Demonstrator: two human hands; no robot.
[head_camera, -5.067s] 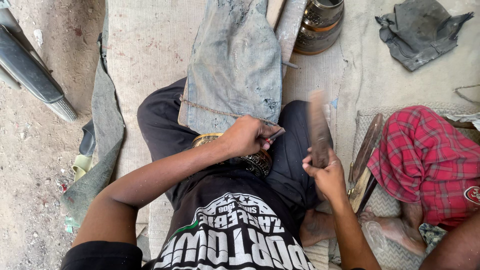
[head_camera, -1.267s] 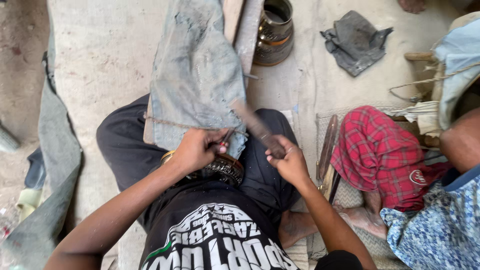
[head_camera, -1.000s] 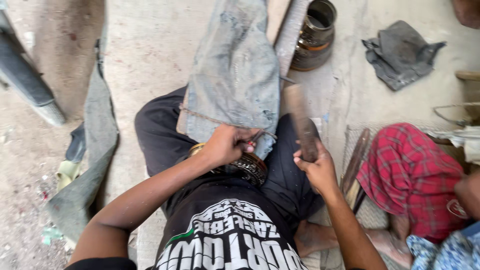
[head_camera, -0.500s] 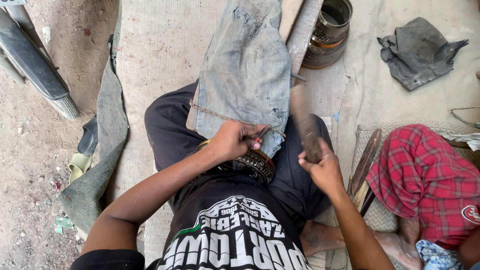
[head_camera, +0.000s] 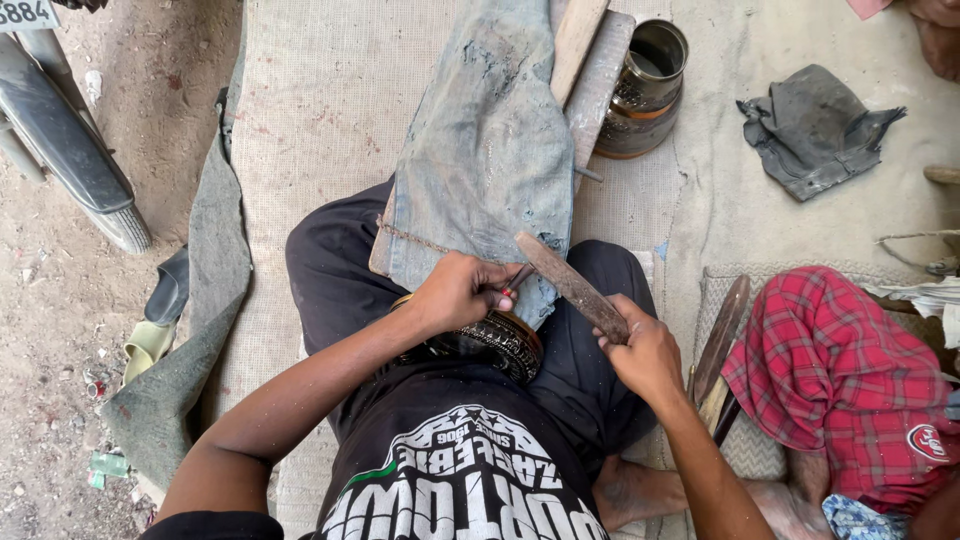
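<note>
Right hand (head_camera: 645, 350) closed on flat bar (head_camera: 572, 285), now swung down from upright onto small tool (head_camera: 518, 277) pinched in closed left hand (head_camera: 460, 292) over denim cloth (head_camera: 490, 150); strike landing.

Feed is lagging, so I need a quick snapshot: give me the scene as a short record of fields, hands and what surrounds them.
left hand: left hand pinches a small red-tipped tool against the round dark workpiece in the lap
right hand: right hand grips a flat wooden bat, raised over the tool
lap cover: worn denim cloth
beyond: metal tin, grey rag
neighbour: person in red checked cloth, at right
</note>
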